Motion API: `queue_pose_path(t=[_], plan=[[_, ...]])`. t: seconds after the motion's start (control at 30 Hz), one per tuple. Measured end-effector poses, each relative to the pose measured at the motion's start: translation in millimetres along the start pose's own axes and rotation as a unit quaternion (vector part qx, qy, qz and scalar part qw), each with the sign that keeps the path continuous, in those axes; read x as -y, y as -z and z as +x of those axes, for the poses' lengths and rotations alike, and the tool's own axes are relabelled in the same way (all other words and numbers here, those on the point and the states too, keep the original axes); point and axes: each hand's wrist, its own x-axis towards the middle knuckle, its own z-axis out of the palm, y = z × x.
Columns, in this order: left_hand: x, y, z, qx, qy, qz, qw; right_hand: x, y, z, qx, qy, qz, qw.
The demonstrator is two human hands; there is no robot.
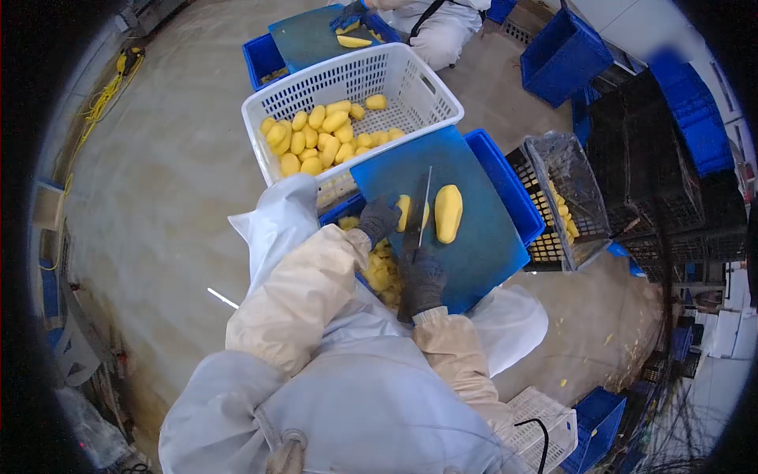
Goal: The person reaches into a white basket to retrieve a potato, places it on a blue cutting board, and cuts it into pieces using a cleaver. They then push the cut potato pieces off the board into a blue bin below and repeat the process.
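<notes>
On the blue cutting board [482,265] a peeled potato [448,213] lies to the right of a long knife [424,197]. My right hand [424,283], in a dark glove, is wrapped round the knife's handle, with the blade pointing away from me. At the board's left edge my gloved left hand [380,220] holds a potato piece [403,212] against the left side of the blade. More yellow flesh shows just right of the blade. Below the board, a blue crate holds cut potato pieces [382,272].
A white basket [434,118] with several peeled potatoes stands beyond the board. A co-worker's gloved hand [348,16] is at another board [304,41] at the top. A dark crate [553,257] with yellow pieces stands right; blue crates [564,59] lie farther back.
</notes>
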Motion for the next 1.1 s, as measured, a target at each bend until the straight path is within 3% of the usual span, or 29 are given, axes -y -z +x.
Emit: queue_pose_path(t=[0.07,0.2,0.3,0.4,0.47,0.5,0.57,0.63,0.7,0.73,0.8,0.9,0.97,1.03,1.1], plan=[[-2.9,0.9,-0.6,0.021,0.010,-0.005,1.000,6.2,-4.2,-0.4,0.055,-0.013,-0.066,0.996],[0.8,-5.0,4.4,0.043,0.002,0.021,0.999,11.0,-6.7,1.2,0.022,-0.046,-0.021,0.999],[1.9,-7.5,5.6,0.048,-0.022,0.063,0.997,13.0,-5.2,3.3,0.045,-0.033,-0.048,0.997],[0.1,-7.4,5.4,0.050,0.010,0.036,0.998,13.0,0.2,13.7,0.075,-0.049,-0.014,0.996],[-2.3,-5.5,5.2,0.049,0.013,0.031,0.998,3.7,-10.7,24.9,0.073,0.054,0.043,0.995],[-4.3,-4.6,4.3,0.046,0.010,0.024,0.999,2.1,-22.9,25.4,0.074,0.051,0.045,0.995],[-6.8,-3.4,6.6,0.050,0.014,0.033,0.998,3.4,-47.1,28.0,0.104,-0.075,0.019,0.992],[-6.7,-2.3,3.8,0.051,0.020,0.041,0.998,4.7,-40.2,25.3,0.130,-0.074,0.038,0.988],[-10.4,0.9,3.8,-0.033,-0.084,0.024,0.996,5.4,-35.8,22.2,0.148,-0.075,0.059,0.984],[-13.9,0.6,4.5,-0.034,-0.086,0.022,0.995,4.9,-37.7,17.2,0.118,-0.075,0.044,0.989],[-16.6,0.7,2.8,0.038,0.021,0.023,0.999,3.4,-41.7,12.6,0.089,-0.076,0.028,0.993],[-16.5,4.2,-0.9,-0.005,-0.013,0.010,1.000,6.5,-38.5,20.0,0.055,-0.098,0.063,0.992],[-7.7,-0.2,1.7,-0.008,-0.033,0.003,0.999,13.3,-16.8,34.8,0.177,-0.107,0.047,0.977],[-9.8,0.7,4.0,-0.010,-0.051,-0.008,0.999,8.8,-18.1,31.6,0.147,-0.093,0.027,0.984],[-8.9,-2.3,3.8,0.025,-0.008,0.038,0.999,6.2,-19.5,27.2,0.120,-0.079,0.007,0.990]])
